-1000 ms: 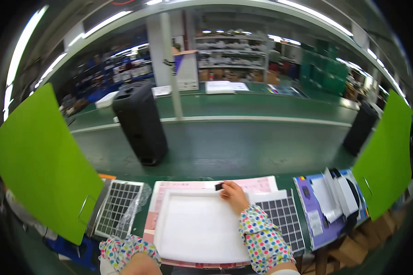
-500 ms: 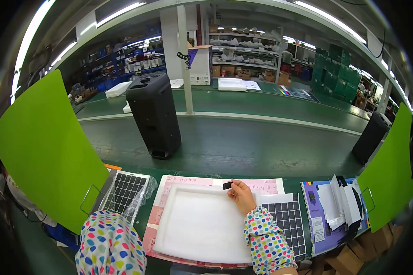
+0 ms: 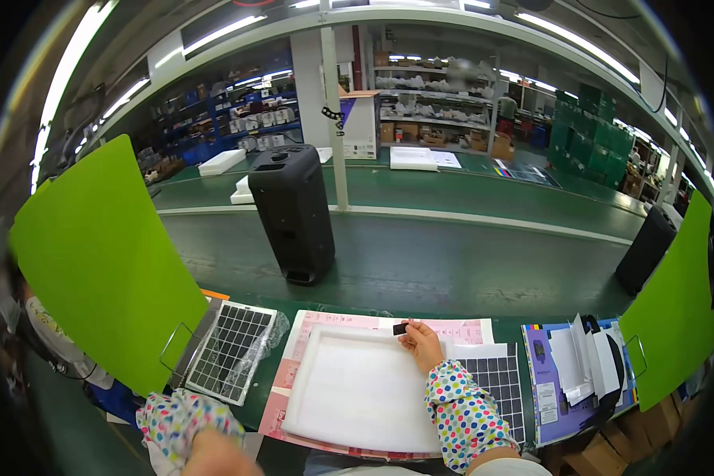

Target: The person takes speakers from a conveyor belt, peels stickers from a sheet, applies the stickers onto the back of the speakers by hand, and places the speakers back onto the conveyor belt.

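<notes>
My right hand point(image 3: 424, 344) is closed, pinching a small black rectangular piece point(image 3: 400, 329) between thumb and fingers. It is above the far right corner of a shallow white foam tray point(image 3: 365, 397), which lies on a pink printed sheet point(image 3: 293, 349). At the bottom left, a dotted sleeve point(image 3: 178, 420) covers my left arm. Blurred bare skin point(image 3: 218, 456) shows beside that sleeve; no fingers can be made out, nor whether anything is held. Right of the tray, partly under my right sleeve, lies a black-and-white gridded sheet point(image 3: 496, 377).
A gridded panel point(image 3: 232, 349) with clear plastic lies left. Green boards point(image 3: 107, 262) point(image 3: 674, 301) flank the bench. Right, a purple printed sheet point(image 3: 546, 373) carries white and black folded pieces point(image 3: 591, 361). Black speakers point(image 3: 293, 214) point(image 3: 646, 250) stand on the line beyond.
My left arm has shifted lower, and bare skin now shows blurred beside its sleeve. My right hand keeps its pinch on the black piece over the tray corner. The whole view has shifted slightly.
</notes>
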Tool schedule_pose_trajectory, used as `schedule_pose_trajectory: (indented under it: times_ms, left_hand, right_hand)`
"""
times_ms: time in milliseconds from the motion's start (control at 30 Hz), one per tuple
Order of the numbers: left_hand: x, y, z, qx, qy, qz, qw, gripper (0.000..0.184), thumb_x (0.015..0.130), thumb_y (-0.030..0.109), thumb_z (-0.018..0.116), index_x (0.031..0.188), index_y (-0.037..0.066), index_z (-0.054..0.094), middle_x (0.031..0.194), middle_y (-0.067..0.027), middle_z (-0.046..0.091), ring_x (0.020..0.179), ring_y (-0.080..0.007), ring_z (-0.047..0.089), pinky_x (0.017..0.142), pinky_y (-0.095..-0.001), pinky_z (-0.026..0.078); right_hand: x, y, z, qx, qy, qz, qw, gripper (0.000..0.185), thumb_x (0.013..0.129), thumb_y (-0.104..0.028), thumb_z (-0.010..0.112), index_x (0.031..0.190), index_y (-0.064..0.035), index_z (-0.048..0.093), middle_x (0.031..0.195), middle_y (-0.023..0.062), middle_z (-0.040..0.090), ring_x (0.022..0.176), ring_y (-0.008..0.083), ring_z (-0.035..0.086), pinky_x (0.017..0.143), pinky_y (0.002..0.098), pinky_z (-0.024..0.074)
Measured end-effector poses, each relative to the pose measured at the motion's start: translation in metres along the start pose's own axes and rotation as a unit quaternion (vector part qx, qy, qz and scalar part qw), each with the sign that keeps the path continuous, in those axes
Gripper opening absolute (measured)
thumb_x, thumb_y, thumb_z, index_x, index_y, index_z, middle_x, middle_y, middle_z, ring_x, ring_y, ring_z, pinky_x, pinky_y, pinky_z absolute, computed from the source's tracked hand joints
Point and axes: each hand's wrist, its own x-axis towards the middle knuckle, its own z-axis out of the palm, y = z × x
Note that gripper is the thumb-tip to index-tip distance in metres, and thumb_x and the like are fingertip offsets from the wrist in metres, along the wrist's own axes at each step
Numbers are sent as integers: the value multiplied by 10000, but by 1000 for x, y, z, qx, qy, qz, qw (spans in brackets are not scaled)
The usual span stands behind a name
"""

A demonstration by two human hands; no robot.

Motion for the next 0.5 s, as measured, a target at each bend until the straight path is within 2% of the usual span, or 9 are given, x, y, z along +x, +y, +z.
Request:
schedule_pose_trajectory:
  times_ms: [67,100,167,200,233,267,333,467,500]
  left_hand:
    - [-39,9,-19,-39,-104,-64,992,157,835,293,639,879,153,583,930,-10,557,856,-215,534,717,-382,459]
    - [-57,18,-34,-49,-254,-136,956,145,849,292,624,914,165,595,985,-13,575,880,-215,552,715,-388,489]
    - [-107,14,-51,-85,-468,-189,859,135,855,281,623,969,209,621,1026,-21,586,931,-229,576,719,-386,516]
    - [-120,-2,-56,-91,-606,-197,765,197,825,243,663,1018,212,640,1088,-29,596,963,-237,574,735,-405,525]
    - [-161,-6,-65,-30,-534,-252,807,305,774,188,688,1076,223,663,1184,-39,603,1016,-250,571,816,-431,520]
    - [-179,-17,-76,-33,-594,-277,754,419,748,215,741,1156,252,652,1297,-47,590,1101,-295,571,919,-482,504]
    - [-222,-35,-90,14,-614,-329,717,419,740,114,703,1153,169,665,1273,-75,588,1118,-284,560,982,-446,457]
    - [-283,-51,-122,168,-634,-491,573,578,715,42,729,1273,107,591,1352,-122,555,1221,-340,534,1036,-438,441]
    - [-294,-53,-128,200,-633,-501,556,601,726,57,725,1303,98,562,1363,-126,545,1226,-343,529,1040,-440,437]
  right_hand:
    - [0,-2,1,1,-4,0,1000,150,1001,-147,600,1130,-82,641,1013,35,669,823,121,668,784,267,546]
    - [0,0,-1,6,-7,-3,1000,150,1001,-147,601,1129,-82,642,1013,36,669,824,122,668,783,268,545]
    - [-3,-2,1,16,-10,-5,1000,128,997,-147,609,1107,-87,637,1007,38,668,824,128,667,781,270,540]
    - [-1,-2,1,22,-15,-9,1000,119,996,-145,610,1099,-90,634,1005,37,667,822,129,667,779,273,540]
    - [0,0,0,29,-16,-12,999,110,995,-143,611,1091,-92,632,1002,36,667,821,130,668,777,276,540]
    - [-2,2,-1,37,-14,-16,999,101,995,-141,612,1083,-95,629,999,35,666,819,131,668,775,280,540]
    - [-3,-2,-1,72,-15,-16,997,94,985,-135,624,1073,-102,616,982,22,654,843,149,646,779,306,537]
    - [-32,-58,26,121,-3,-16,992,112,979,-154,637,1079,-110,617,963,1,634,878,145,621,810,308,519]
    - [-42,-74,32,130,-6,-18,991,118,976,-162,642,1079,-110,617,967,0,632,880,143,620,811,307,516]
